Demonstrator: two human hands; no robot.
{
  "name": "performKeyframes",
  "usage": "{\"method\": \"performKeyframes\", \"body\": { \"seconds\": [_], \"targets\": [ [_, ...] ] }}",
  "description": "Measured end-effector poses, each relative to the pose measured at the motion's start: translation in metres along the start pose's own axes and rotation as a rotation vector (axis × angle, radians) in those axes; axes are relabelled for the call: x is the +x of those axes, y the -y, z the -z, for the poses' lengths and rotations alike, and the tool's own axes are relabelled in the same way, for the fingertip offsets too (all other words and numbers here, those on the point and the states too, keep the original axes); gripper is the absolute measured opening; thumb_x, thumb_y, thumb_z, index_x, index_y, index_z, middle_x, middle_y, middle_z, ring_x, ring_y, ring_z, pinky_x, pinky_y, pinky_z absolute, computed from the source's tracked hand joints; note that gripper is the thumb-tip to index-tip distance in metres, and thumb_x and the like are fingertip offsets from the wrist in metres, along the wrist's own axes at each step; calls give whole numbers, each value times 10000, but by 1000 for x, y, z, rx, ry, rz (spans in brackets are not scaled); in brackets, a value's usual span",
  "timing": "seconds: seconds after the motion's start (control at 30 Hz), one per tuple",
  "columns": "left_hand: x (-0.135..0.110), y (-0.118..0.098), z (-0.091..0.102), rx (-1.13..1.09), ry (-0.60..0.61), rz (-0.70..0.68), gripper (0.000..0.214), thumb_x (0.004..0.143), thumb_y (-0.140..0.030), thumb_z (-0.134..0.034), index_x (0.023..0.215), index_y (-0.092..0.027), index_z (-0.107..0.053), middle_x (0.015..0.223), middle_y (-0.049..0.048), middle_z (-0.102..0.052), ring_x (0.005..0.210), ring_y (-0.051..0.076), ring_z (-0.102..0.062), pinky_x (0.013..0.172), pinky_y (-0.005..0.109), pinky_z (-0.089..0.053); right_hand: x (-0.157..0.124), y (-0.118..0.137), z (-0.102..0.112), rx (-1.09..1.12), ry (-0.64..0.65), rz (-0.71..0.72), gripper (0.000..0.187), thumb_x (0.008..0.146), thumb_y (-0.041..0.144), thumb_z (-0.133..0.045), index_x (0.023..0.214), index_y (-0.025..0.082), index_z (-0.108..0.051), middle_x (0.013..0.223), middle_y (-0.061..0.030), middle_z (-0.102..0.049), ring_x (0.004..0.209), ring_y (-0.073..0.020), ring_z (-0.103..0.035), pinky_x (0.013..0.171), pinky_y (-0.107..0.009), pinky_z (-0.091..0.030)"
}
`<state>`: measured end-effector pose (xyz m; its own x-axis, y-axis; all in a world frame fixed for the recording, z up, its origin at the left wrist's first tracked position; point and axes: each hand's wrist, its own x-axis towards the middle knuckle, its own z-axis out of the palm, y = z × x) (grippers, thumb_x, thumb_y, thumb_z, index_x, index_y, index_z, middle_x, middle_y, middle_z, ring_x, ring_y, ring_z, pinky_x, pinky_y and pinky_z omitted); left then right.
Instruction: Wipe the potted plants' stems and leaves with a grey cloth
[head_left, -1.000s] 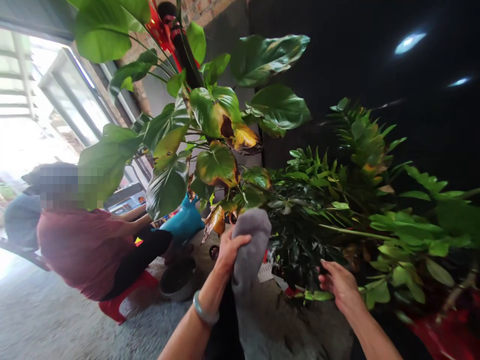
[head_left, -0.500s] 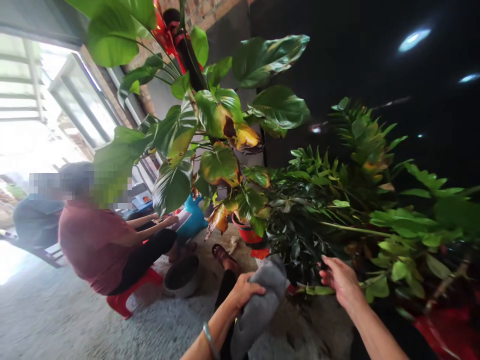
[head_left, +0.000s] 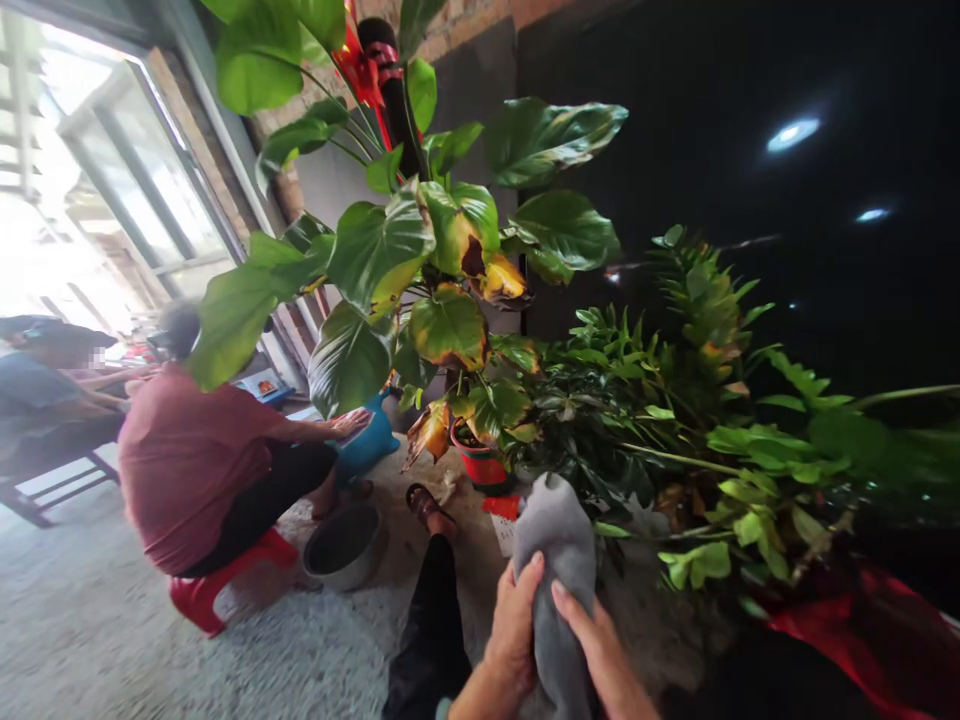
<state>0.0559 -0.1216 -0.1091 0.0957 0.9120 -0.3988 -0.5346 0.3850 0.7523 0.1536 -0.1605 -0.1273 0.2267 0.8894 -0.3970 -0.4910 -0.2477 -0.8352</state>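
Observation:
A bunched grey cloth (head_left: 556, 540) stands upright between my two hands in the lower middle of the view. My left hand (head_left: 514, 625) grips its left side, thumb pointing up along the fabric. From the other side, my right hand (head_left: 600, 640) is closed on the cloth, its thumb lying across the front. Part of the fingers is hidden behind the fabric. Just beyond the cloth are a red and white paper piece (head_left: 504, 522) and a red pot (head_left: 480, 462) holding a tall leafy plant (head_left: 446, 325) with some yellowed, browned leaves.
More green plants (head_left: 667, 400) spread to the right along a dark glossy wall (head_left: 705, 130). A person in a red shirt (head_left: 202, 450) sits at left on a red stool (head_left: 225, 575), beside a grey basin (head_left: 346, 550) and a blue bag (head_left: 367, 440). Another person (head_left: 45, 390) sits farther left.
My right hand has come in from the plants at right and closed on the cloth. My left hand has shifted right with the cloth, now more upright. The view has turned slightly.

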Motion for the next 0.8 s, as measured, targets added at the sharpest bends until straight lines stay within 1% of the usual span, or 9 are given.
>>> {"method": "performKeyframes", "body": {
  "seconds": [0.07, 0.1, 0.17, 0.3, 0.4, 0.5, 0.6, 0.7, 0.8],
  "targets": [
    [-4, 12, -3, -86, -12, 83, 584, 502, -500, -880, 929, -147, -696, 857, 90, -752, 886, 275, -704, 853, 353, -537, -6, -3, -4, -29, 8, 62, 682, 498, 648, -788, 988, 175, -744, 965, -111, -775, 1022, -336, -681, 881, -393, -529],
    [-5, 16, -3, -127, 2, 125, 567, 561, -479, -860, 981, -135, -697, 913, 106, -754, 943, 283, -698, 900, 360, -525, -8, 0, -5, -59, 11, 92, 663, 520, 628, -789, 1001, 174, -741, 960, -108, -776, 1010, -330, -686, 898, -392, -523],
    [-5, 17, -2, -199, 65, 195, 566, 670, -452, -800, 1100, -104, -680, 1009, 133, -747, 1023, 298, -683, 970, 384, -497, -13, 10, -4, -117, 18, 130, 601, 551, 579, -788, 995, 177, -736, 948, -103, -777, 980, -324, -697, 888, -390, -529],
    [-8, 12, -2, -275, 175, 265, 598, 775, -437, -713, 1246, -80, -626, 1085, 152, -736, 1036, 321, -686, 1008, 430, -477, -24, 26, -7, -192, -47, 221, 515, 476, 523, -801, 865, 192, -741, 892, -102, -778, 946, -348, -703, 875, -411, -539],
    [-14, 8, -5, -307, 170, 309, 578, 811, -437, -665, 1220, -30, -634, 1023, 173, -749, 1005, 331, -695, 988, 435, -490, -28, 27, -9, -208, -26, 260, 510, 488, 497, -799, 886, 182, -746, 904, -104, -779, 958, -347, -702, 878, -404, -539],
    [-20, 4, -9, -337, 175, 339, 554, 831, -450, -623, 1163, -8, -659, 932, 181, -759, 962, 338, -705, 966, 443, -498, -29, 23, -7, -198, 38, 237, 528, 557, 489, -793, 975, 170, -745, 953, -100, -780, 963, -331, -708, 862, -383, -548],
    [-25, -4, -13, -367, 157, 395, 518, 875, -433, -548, 1131, 0, -671, 874, 184, -760, 903, 330, -717, 937, 441, -507, -27, 19, -4, -177, 62, 219, 557, 598, 493, -788, 1050, 172, -737, 995, -98, -777, 953, -329, -714, 851, -388, -557],
    [-26, -15, -17, -371, 110, 452, 505, 920, -409, -458, 1087, 11, -681, 826, 185, -756, 857, 318, -723, 897, 425, -519, -23, 15, -3, -200, 54, 243, 520, 597, 476, -795, 1021, 175, -756, 962, -102, -782, 928, -341, -719, 837, -402, -569],
    [-24, -17, -17, -343, 68, 474, 451, 921, -384, -452, 1021, -23, -703, 780, 158, -753, 835, 303, -720, 868, 409, -523, -15, 9, -3, -268, 6, 348, 459, 565, 417, -813, 965, 193, -784, 988, -108, -779, 974, -352, -709, 857, -391, -570]
  ]
}}
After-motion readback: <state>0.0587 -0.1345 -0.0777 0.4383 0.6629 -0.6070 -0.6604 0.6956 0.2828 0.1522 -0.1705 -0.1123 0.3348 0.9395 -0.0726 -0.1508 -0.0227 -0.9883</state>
